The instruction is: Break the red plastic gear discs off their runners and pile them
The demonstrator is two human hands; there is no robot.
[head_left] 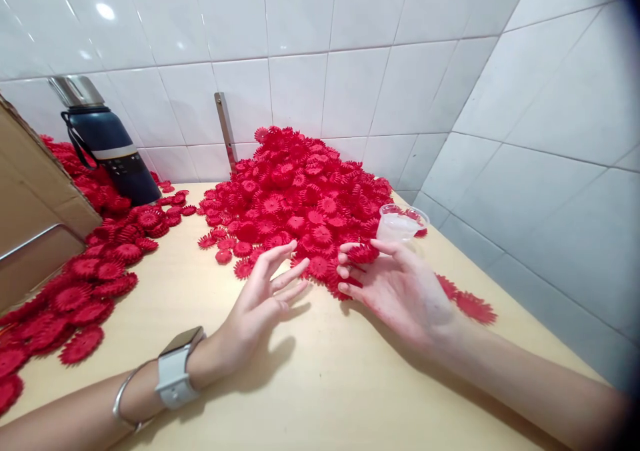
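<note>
Pale surface nearest. Left hand at 7 o'clock — grip spread. Right hand at 4 o'clock — grip pinching a red flower piece by the near edge of the red pile, centre. Clear cup beside pile, 3 o'clock. Dark bottle at 10 o'clock, tiled wall behind.

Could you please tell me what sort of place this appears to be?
Probably a handwork spot in a tiled room: a heap of red flower-shaped pieces lies on a pale tabletop against a white tiled wall.
</note>
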